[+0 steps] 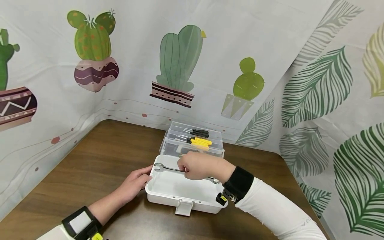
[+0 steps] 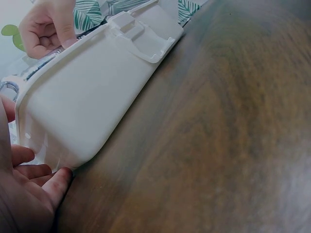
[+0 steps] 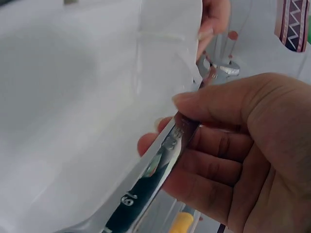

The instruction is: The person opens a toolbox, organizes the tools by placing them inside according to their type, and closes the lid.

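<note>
A long shiny combination wrench point(image 1: 171, 169) lies across the open white toolbox point(image 1: 163, 199), close over its base. My right hand point(image 1: 198, 165) grips the wrench by the middle of its shank, thumb on one side and fingers on the other. Its open-jaw end points left and its other end right; the number 19 shows on the shank in the right wrist view. My left hand point(image 1: 136, 183) holds the toolbox's left end, with fingers point(image 2: 57, 187) against the outer wall.
Behind the base, clear fold-out trays point(image 1: 168, 136) hold black screwdrivers point(image 1: 200, 132) and yellow-handled screwdrivers point(image 1: 201, 142). A white latch point(image 1: 184, 208) hangs at the toolbox's front. Brown wooden table point(image 1: 96, 156) surrounds it, with a cactus-print cloth point(image 1: 132, 66) behind.
</note>
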Action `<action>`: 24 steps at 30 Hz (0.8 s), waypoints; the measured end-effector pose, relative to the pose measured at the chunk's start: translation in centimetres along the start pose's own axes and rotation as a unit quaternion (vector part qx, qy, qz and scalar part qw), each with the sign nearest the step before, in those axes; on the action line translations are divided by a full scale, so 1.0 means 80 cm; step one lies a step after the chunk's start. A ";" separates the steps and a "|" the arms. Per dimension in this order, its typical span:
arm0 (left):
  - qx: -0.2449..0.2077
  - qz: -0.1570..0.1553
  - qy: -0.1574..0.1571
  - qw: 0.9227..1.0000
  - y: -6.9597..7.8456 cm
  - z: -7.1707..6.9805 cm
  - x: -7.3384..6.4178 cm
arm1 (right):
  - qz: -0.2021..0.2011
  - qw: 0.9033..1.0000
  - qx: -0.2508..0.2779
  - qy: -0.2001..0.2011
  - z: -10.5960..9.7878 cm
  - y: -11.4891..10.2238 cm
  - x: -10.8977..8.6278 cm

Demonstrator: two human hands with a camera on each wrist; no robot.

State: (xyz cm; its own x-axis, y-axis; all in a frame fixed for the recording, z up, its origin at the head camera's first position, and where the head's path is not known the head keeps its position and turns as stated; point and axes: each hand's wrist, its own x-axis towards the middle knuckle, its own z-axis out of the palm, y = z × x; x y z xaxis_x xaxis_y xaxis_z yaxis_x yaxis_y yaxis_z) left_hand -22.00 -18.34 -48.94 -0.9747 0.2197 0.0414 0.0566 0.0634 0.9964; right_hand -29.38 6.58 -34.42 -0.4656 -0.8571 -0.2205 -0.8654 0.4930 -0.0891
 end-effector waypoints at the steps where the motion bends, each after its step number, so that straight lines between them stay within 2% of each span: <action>1: -0.001 0.001 -0.001 1.000 0.000 0.000 0.000 | 0.004 1.000 -0.003 -0.004 0.003 -0.002 0.001; 5: 0.003 0.007 -0.003 1.000 -0.001 0.000 0.001 | 0.022 0.999 -0.023 -0.020 0.014 -0.009 0.003; 12: 0.008 -0.002 0.005 1.000 -0.003 0.001 0.002 | 0.051 0.997 -0.043 -0.047 0.032 -0.018 0.005; 19: 0.007 0.000 0.004 1.000 -0.004 0.001 0.003 | 0.073 0.987 -0.126 -0.072 0.046 -0.030 0.010; 24: 0.011 0.004 0.001 1.000 -0.003 -0.001 0.003 | 0.078 0.982 -0.152 -0.087 0.054 -0.033 0.011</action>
State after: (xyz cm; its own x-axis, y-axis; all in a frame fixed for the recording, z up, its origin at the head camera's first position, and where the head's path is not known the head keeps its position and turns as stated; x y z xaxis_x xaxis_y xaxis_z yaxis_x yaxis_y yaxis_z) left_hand -22.28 -18.37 -49.16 -0.9748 0.2176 0.0495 0.0689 0.0825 0.9942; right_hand -26.72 5.14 -38.58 -0.5810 -0.7237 -0.3724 -0.8137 0.5262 0.2470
